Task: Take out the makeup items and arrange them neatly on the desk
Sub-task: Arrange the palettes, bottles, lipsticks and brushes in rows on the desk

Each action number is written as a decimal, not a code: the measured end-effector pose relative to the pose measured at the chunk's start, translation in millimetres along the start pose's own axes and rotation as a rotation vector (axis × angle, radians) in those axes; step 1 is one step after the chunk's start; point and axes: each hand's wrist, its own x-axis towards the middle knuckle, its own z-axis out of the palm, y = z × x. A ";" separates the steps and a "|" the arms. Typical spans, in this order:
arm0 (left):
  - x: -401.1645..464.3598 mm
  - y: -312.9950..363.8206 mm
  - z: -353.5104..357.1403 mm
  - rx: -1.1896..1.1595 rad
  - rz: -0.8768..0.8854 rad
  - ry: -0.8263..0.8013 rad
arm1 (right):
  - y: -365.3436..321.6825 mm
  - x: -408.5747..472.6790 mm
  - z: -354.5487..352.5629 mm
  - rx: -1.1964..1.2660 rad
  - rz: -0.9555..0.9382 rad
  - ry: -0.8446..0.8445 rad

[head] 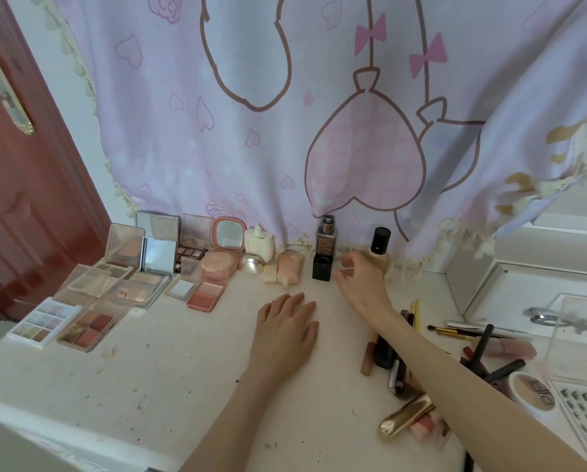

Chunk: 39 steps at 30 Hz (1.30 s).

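Left hand [285, 330]: flat on the desk [169, 376], fingers straight, holding nothing; nearer than the black bottle [323, 253].
Right hand [362, 279]: just right of the black bottle, fingers loosely curled at the beige bottle [378, 248]; grasp: cannot tell.
Beige bottle: upright, long axis vertical, black cap up, against the curtain [251, 148].
Handling: probably glass, smooth, top-heavy; take it around the body.
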 end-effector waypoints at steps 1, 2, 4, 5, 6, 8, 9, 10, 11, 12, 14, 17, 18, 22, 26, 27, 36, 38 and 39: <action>0.4 -0.3 0.5 0.001 -0.006 -0.003 | 3.2 -3.0 -5.7 -0.010 -0.003 0.010; 0.2 -0.5 0.8 0.001 -0.010 -0.004 | 7.0 -5.2 -12.1 -0.034 0.006 0.022; -0.4 0.1 0.9 -0.003 -0.014 -0.007 | 16.2 -7.0 -25.1 -0.091 0.070 0.066; -0.9 0.4 0.9 -0.008 -0.016 -0.008 | 21.0 -6.5 -30.8 -0.108 0.113 0.094; -1.1 0.6 0.7 -0.013 -0.017 -0.007 | 25.6 -5.4 -35.4 -0.118 0.159 0.120; -1.0 1.3 0.0 -0.022 -0.020 -0.006 | 33.7 -1.5 -40.3 -0.131 0.243 0.135; -0.8 1.8 -0.4 -0.026 -0.021 -0.007 | 36.8 1.0 -40.6 -0.126 0.265 0.133; -0.9 1.9 -0.6 -0.028 -0.023 -0.009 | 38.6 3.6 -39.5 -0.110 0.272 0.135; -0.7 1.8 -0.6 -0.029 -0.026 -0.009 | 39.4 6.6 -37.5 -0.085 0.268 0.136; -0.9 1.7 -0.8 -0.030 -0.027 -0.007 | 39.4 9.7 -35.4 -0.060 0.253 0.132; -0.5 1.7 -1.4 -0.034 -0.026 -0.003 | 38.2 15.0 -31.4 -0.025 0.210 0.119; -0.3 1.6 -3.1 -0.047 -0.029 -0.008 | 36.4 17.6 -29.3 0.033 0.198 0.129; 0.0 1.6 -3.7 -0.052 -0.030 -0.008 | 35.9 16.9 -29.3 0.041 0.195 0.133; 1.1 1.6 -5.6 -0.110 -0.043 0.022 | 25.3 4.9 -32.3 0.134 0.123 0.118; 0.4 2.8 -11.1 -0.297 -0.072 0.086 | 2.4 -12.9 -43.4 0.329 0.080 -0.005; 0.5 4.2 -16.6 -0.441 -0.135 0.101 | -3.6 -17.3 -46.8 0.405 0.087 -0.072; 14.2 22.5 -101.7 -0.714 0.162 0.240 | -34.7 -33.2 -85.7 0.682 0.123 -0.907; 14.2 30.3 -109.4 -0.554 0.285 0.249 | -42.3 -32.3 -87.3 0.642 0.103 -1.024; 13.9 32.6 -112.0 -0.493 0.292 0.269 | -45.3 -32.7 -87.0 0.634 0.095 -1.071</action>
